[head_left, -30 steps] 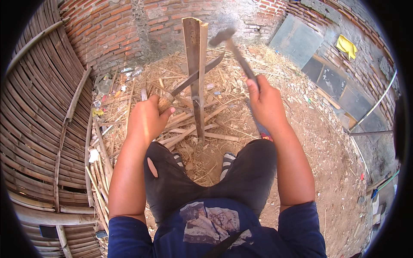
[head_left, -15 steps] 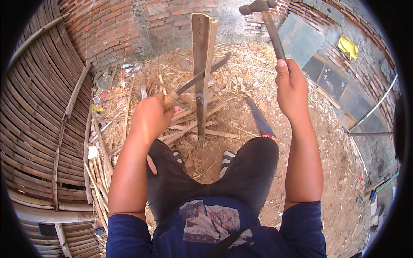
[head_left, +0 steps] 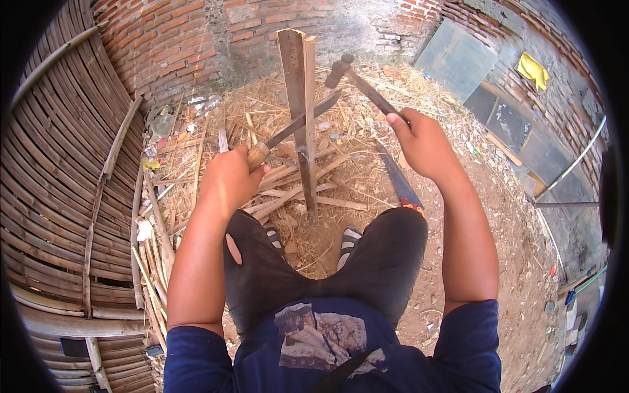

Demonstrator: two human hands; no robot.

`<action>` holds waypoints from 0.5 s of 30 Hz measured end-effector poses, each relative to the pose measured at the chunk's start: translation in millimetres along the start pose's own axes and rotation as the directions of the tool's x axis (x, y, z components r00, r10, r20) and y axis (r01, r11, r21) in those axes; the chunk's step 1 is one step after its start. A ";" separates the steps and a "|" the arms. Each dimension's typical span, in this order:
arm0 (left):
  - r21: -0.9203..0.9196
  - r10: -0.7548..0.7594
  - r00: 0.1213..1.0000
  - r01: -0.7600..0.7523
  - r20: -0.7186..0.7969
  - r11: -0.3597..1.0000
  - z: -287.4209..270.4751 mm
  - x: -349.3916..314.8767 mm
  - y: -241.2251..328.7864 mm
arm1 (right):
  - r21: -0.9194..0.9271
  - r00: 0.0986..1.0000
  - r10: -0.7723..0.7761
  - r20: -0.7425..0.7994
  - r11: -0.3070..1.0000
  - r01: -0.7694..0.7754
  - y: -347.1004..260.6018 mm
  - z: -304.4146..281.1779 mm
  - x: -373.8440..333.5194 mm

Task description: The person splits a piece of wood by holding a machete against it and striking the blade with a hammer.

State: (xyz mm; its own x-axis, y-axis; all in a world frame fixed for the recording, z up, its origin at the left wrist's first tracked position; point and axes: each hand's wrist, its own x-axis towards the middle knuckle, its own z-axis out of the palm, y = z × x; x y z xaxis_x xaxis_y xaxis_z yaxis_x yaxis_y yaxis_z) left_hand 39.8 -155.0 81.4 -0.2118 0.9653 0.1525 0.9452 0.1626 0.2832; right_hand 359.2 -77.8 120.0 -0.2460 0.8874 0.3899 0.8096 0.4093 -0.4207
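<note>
A tall piece of bamboo (head_left: 293, 65) stands upright between my feet, its upper part split in two. Across it slants a machete (head_left: 288, 130), its blade set in the split and its tip jutting out on the right. My left hand (head_left: 226, 175) is closed around the machete's wooden handle. In my right hand (head_left: 421, 145) is a hammer (head_left: 371, 92), gripped by the handle. The hammer's head hangs just above the blade's tip, apparently apart from it.
A handsaw (head_left: 398, 178) lies on the ground by my right knee. Split bamboo strips (head_left: 278, 194) and shavings cover the ground around the upright piece. A slatted bamboo wall (head_left: 56, 190) is at left, a brick wall (head_left: 177, 39) ahead, and grey panels (head_left: 455, 62) lean at right.
My right hand has swung the hammer down and to the left, toward the machete's tip. My left hand keeps its grip on the handle. The bamboo's top sits slightly lower and farther left.
</note>
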 end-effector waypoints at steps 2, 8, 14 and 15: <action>0.000 -0.004 1.000 0.004 -0.006 1.000 3.0 -2.6 -2.8 | 0.136 0.987 0.062 -0.151 0.990 -0.041 -8.6 -11.7 -2.6; -0.004 0.001 1.000 -0.001 -0.022 1.000 5.6 -9.8 0.6 | 0.131 0.986 0.114 -0.123 0.987 -0.098 -17.4 25.1 -13.1; 0.072 0.006 0.999 -0.009 0.038 0.997 5.0 -16.5 5.0 | -0.097 0.965 0.094 0.246 0.993 -0.072 -3.5 47.9 -23.5; 0.052 0.017 1.000 -0.018 0.019 0.998 7.9 -17.1 4.0 | -0.075 0.966 0.082 0.244 0.995 -0.065 3.5 42.3 -19.7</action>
State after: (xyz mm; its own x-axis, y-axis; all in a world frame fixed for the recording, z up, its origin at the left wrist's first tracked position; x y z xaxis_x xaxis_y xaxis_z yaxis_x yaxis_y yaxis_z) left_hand 49.2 -169.2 72.5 -0.1910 0.9717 0.1391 0.9605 0.1558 0.2305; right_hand 344.3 -84.9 76.2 -0.3014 0.9427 0.1429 0.8616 0.3335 -0.3826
